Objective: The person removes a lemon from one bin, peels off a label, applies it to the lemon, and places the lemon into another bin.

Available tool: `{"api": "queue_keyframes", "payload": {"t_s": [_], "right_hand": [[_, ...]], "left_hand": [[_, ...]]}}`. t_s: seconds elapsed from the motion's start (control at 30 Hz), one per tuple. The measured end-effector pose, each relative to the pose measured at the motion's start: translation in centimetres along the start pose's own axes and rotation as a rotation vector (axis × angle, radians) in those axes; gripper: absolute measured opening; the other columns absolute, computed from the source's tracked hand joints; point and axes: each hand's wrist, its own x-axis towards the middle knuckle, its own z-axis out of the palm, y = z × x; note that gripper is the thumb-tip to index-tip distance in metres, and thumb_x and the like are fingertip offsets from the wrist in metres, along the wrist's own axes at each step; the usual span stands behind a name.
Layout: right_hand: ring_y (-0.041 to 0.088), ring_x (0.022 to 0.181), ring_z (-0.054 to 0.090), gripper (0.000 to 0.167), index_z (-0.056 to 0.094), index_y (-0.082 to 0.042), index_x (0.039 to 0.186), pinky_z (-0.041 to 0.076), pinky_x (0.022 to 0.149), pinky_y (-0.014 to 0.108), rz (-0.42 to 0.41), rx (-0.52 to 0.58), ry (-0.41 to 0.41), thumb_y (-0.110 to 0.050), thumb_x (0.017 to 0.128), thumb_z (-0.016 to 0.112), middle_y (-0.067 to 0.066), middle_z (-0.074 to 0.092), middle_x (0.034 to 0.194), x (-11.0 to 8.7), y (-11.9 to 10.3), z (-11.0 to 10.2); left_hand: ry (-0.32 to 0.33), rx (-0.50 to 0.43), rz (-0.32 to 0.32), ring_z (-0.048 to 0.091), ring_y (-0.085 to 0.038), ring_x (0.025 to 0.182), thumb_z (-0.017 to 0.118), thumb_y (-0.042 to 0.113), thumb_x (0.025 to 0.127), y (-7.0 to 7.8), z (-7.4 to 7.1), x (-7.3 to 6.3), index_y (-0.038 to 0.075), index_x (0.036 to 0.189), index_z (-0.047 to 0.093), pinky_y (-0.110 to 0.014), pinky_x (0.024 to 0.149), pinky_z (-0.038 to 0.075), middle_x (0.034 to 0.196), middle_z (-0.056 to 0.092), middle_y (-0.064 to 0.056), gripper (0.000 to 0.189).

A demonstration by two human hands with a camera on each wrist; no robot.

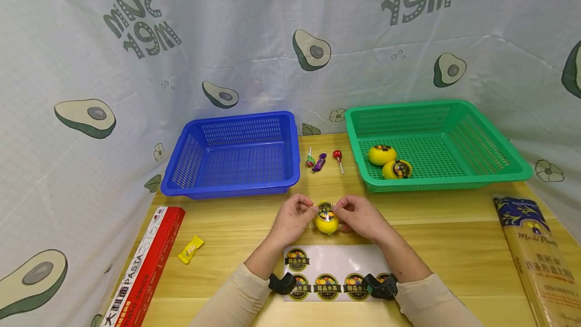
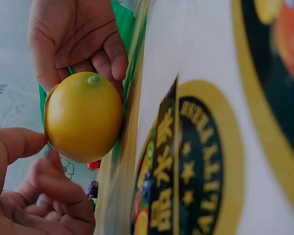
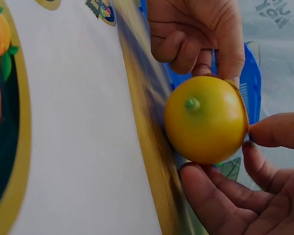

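Observation:
A yellow lemon with a green nub stands on the wooden table between both hands. Across its top lies a black-and-gold fruit sticker. My left hand pinches the sticker's left end between thumb and forefinger, its other fingers curled. At the opposite end, my right hand pinches the sticker, with more fingertips against the lemon's side in the right wrist view. Just in front lies a white sticker sheet bearing several of the same round labels, partly covered by the wrist bands.
Behind stand a blue basket and a green basket holding two labelled lemons. Between them lie lollipops and a purple candy. A red pasta box and yellow candy lie left, a pasta bag right.

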Motion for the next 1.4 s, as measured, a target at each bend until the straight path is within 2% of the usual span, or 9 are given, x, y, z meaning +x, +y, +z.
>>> {"api": "queue_keyframes", "payload": {"t_s": [0.13, 0.27, 0.43, 0.53, 0.73, 0.97, 1.2, 1.27, 1.4], "right_hand": [[0.02, 0.084, 0.069, 0.033, 0.046, 0.004, 0.124, 0.063, 0.074, 0.036, 0.006, 0.062, -0.042, -0.017, 0.103, 0.059, 0.026, 0.068, 0.11, 0.0, 0.0, -0.1], [0.022, 0.09, 0.071, 0.041, 0.045, 0.005, 0.132, 0.063, 0.077, 0.036, -0.053, 0.07, -0.003, -0.016, 0.101, 0.062, 0.029, 0.066, 0.12, -0.3, -0.5, -0.3], [0.021, 0.098, 0.066, 0.042, 0.049, 0.004, 0.134, 0.059, 0.08, 0.027, -0.193, 0.08, 0.1, -0.018, 0.102, 0.063, 0.026, 0.064, 0.125, -1.2, -1.8, -0.5], [0.02, 0.093, 0.064, 0.045, 0.05, -0.001, 0.138, 0.056, 0.074, 0.024, -0.256, 0.013, 0.13, -0.025, 0.103, 0.063, 0.023, 0.064, 0.122, -2.0, -2.6, -0.3], [0.016, 0.064, 0.06, 0.042, 0.064, -0.008, 0.127, 0.051, 0.055, 0.027, -0.319, -0.174, 0.215, -0.038, 0.098, 0.067, 0.011, 0.068, 0.085, -3.0, -3.3, 1.0], [0.012, 0.057, 0.061, 0.033, 0.072, -0.004, 0.119, 0.053, 0.051, 0.027, -0.407, -0.098, 0.323, -0.029, 0.104, 0.057, 0.011, 0.07, 0.078, -2.9, -2.7, 1.8], [0.008, 0.055, 0.057, 0.045, 0.072, 0.002, 0.09, 0.052, 0.049, 0.026, -0.431, 0.011, 0.436, -0.025, 0.11, 0.042, 0.011, 0.065, 0.068, -2.9, -2.6, 2.6], [0.006, 0.057, 0.056, 0.043, 0.073, 0.002, 0.094, 0.05, 0.05, 0.025, -0.463, 0.006, 0.474, -0.021, 0.11, 0.041, 0.01, 0.066, 0.07, -2.9, -2.4, 3.1], [0.004, 0.063, 0.054, 0.024, 0.069, -0.001, 0.108, 0.051, 0.054, 0.025, -0.611, -0.039, 0.496, -0.009, 0.107, 0.046, 0.009, 0.066, 0.077, -3.0, -2.0, 4.5]], "left_hand": [[-0.046, -0.018, -0.092, 0.059, -0.012, 0.068, 0.067, 0.024, 0.098, -0.1, 0.1, -0.1, 0.0, 0.122, 0.063, -0.021, 0.059, 0.05, 0.097, 0.068, -0.011, 0.035], [-0.115, -0.082, -0.125, 0.066, -0.016, 0.074, 0.06, 0.027, 0.103, 0.3, 0.1, -0.2, 0.001, 0.138, 0.057, -0.029, 0.064, 0.059, 0.115, 0.07, -0.019, 0.044], [-0.16, -0.218, -0.041, 0.072, -0.035, 0.09, 0.056, 0.027, 0.106, 2.0, -0.3, -0.9, 0.005, 0.148, 0.046, -0.044, 0.082, 0.063, 0.127, 0.065, -0.027, 0.048], [-0.183, -0.257, 0.054, 0.072, -0.039, 0.097, 0.057, 0.025, 0.106, 3.3, -0.6, -1.6, 0.005, 0.149, 0.044, -0.045, 0.084, 0.063, 0.131, 0.062, -0.028, 0.049], [-0.214, -0.186, 0.193, 0.071, -0.032, 0.097, 0.056, 0.021, 0.106, 4.8, -0.6, -2.6, 0.008, 0.148, 0.045, -0.034, 0.079, 0.062, 0.133, 0.061, -0.024, 0.045], [-0.189, -0.186, 0.217, 0.069, -0.015, 0.091, 0.057, 0.019, 0.106, 4.4, -0.5, -2.6, 0.007, 0.145, 0.049, -0.034, 0.078, 0.062, 0.129, 0.063, -0.025, 0.042], [-0.169, -0.192, 0.209, 0.065, -0.009, 0.088, 0.06, 0.023, 0.104, 4.1, -0.3, -2.5, 0.008, 0.143, 0.049, -0.032, 0.077, 0.061, 0.13, 0.06, -0.021, 0.044], [-0.162, -0.175, 0.204, 0.064, -0.01, 0.085, 0.064, 0.032, 0.102, 4.0, -0.3, -2.6, 0.009, 0.144, 0.048, -0.029, 0.072, 0.059, 0.127, 0.061, -0.021, 0.051], [-0.143, -0.08, 0.211, 0.063, -0.01, 0.091, 0.074, 0.051, 0.09, 3.9, -0.1, -2.8, 0.012, 0.151, 0.044, -0.025, 0.073, 0.057, 0.13, 0.062, -0.015, 0.078]]}}
